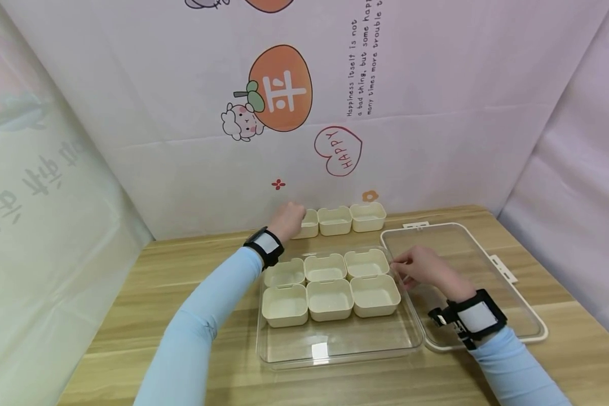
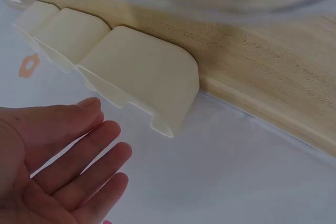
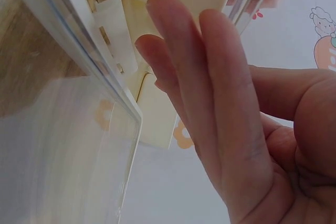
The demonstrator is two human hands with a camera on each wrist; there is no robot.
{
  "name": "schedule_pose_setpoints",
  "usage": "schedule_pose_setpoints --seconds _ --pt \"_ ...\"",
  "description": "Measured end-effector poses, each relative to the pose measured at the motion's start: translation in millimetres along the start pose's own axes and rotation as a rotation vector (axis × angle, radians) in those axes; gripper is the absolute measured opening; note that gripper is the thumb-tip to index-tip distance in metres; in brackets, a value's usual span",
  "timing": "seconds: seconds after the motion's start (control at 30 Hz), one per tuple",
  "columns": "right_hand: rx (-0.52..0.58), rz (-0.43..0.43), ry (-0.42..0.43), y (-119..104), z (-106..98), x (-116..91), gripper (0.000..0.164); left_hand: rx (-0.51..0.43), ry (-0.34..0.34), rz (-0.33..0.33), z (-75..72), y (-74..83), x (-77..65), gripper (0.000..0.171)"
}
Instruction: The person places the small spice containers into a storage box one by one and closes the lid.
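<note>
My left hand (image 1: 288, 221) is at the leftmost of three cream bins in the back row, partly hiding it in the head view. In the left wrist view the fingers (image 2: 100, 169) are slightly bent and apart from the nearest bin (image 2: 139, 69). A clear tray (image 1: 335, 352) holds several cream bins (image 1: 330, 299) in two rows. Beside the tray's right wall is my right hand (image 1: 426, 266), its fingertips close to a bin there. The right wrist view shows its fingers (image 3: 231, 87) mostly straight; whether they touch the wall cannot be told.
A transparent lid (image 1: 454, 248) with a white rim and side clips lies right of the tray, under the right forearm. The wooden table (image 1: 182, 276) meets a printed cloth backdrop (image 1: 182, 180) just behind the back row.
</note>
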State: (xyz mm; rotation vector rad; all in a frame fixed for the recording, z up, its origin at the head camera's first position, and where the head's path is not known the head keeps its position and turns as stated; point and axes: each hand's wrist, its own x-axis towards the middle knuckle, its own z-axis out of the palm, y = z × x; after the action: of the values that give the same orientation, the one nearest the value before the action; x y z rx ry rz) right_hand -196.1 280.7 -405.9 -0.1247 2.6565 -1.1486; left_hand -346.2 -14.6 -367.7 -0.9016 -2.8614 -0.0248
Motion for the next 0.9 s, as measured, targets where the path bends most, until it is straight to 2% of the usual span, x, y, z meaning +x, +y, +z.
schedule_pose_setpoints --seconds 0.23,0.47,0.6,0.9 --pt "-0.003 0.001 0.001 0 1 0 0.029 0.032 -0.018 0.009 1.2 1.9 5.0 0.016" --pt "0.002 -0.002 0.005 0 1 -1 0.029 0.029 -0.101 -0.031 1.2 5.7 9.5 0.016" --pt "0.007 0.0 0.003 -1 1 -1 0.029 0.042 -0.121 -0.022 4.2 4.8 11.6 0.017" --pt "0.02 0.002 0.004 -1 0 0 0.029 0.042 -0.099 0.035 8.2 -0.1 11.1 0.015"
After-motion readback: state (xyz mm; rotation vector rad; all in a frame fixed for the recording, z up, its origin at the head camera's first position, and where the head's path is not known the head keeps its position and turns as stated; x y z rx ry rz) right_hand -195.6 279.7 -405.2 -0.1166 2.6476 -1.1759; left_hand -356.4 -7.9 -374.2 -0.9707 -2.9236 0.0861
